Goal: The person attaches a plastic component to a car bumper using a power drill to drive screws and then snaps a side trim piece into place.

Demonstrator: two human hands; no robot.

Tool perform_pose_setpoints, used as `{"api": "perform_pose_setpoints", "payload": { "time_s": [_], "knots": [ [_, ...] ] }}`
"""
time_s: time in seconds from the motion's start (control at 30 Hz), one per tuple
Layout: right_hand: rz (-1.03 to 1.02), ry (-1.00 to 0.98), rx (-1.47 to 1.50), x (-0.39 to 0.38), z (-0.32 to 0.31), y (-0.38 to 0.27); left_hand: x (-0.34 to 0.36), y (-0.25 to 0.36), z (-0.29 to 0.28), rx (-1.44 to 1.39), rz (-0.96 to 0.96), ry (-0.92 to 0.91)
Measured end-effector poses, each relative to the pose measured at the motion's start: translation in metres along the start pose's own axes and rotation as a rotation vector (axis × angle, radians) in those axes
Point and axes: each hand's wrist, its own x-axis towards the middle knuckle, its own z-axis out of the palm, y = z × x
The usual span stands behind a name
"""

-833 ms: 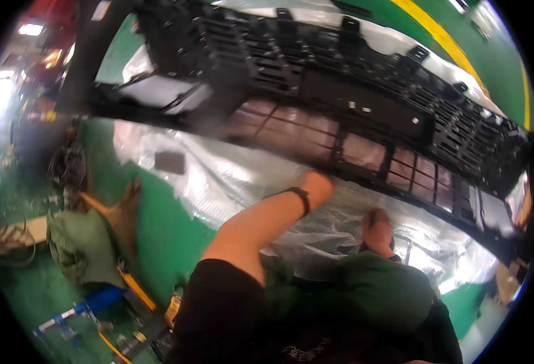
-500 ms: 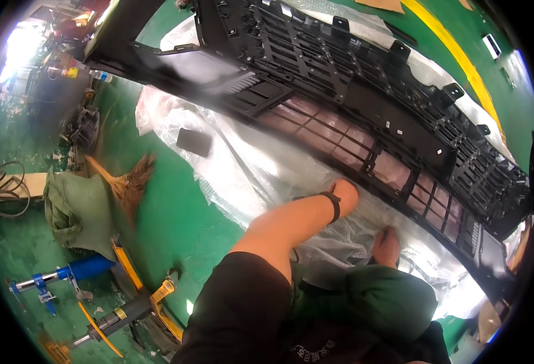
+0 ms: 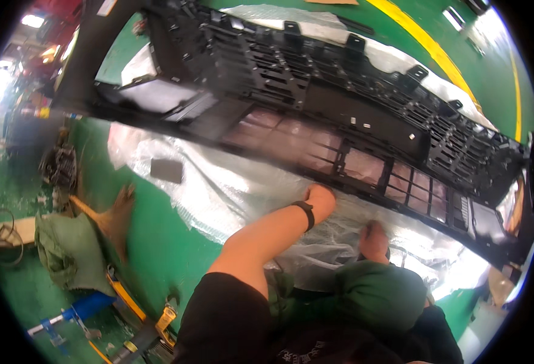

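Note:
A long black car bumper point(image 3: 252, 138) lies with its ribbed inner side up, running from upper left to lower right. My left hand point(image 3: 320, 203), a dark band on its wrist, is closed at the bumper's near edge. Its fingertips are hidden there. Nearer my body and to the right, my right hand point(image 3: 374, 242) is curled above crumpled clear plastic sheeting point(image 3: 218, 182). What its fingers hold, if anything, is too dark to make out. Pinkish wrapping shows through the bumper's grid openings. My green-clad knee point(image 3: 379, 291) is bent just below the right hand.
A dark flat rectangle point(image 3: 166, 170) rests on the sheeting. On the green floor at left are a straw broom point(image 3: 114, 221), a green cloth bundle point(image 3: 67, 252), a coiled cable point(image 3: 3, 236) and blue and yellow jack-like tools point(image 3: 88, 306). A yellow line point(image 3: 425, 39) curves beyond the bumper.
The view has shifted, so the bumper and floor items sit farther left in the picture. Both hands keep about the same places beside the bumper.

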Motion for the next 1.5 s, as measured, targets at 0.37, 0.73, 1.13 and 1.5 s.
{"api": "perform_pose_setpoints", "payload": {
  "time_s": [0.37, 0.73, 1.13, 1.5],
  "knots": [
    [0.149, -0.149, 0.004, 0.012, -0.025, -0.012, 0.015, -0.009, 0.023, 0.106, 0.155, 0.362],
    [0.058, -0.183, 0.132, 0.004, -0.026, 0.0, 0.003, -0.023, 0.018, 0.137, 0.253, 0.192],
    [0.065, -0.354, 0.225, 0.021, -0.038, -0.009, -0.072, 0.015, -0.119, 0.219, 0.267, -0.216],
    [0.444, -0.079, 0.425, 0.008, -0.205, -0.028, -0.302, 0.033, -0.237, -0.82, 0.117, 0.596]
  ]
}}
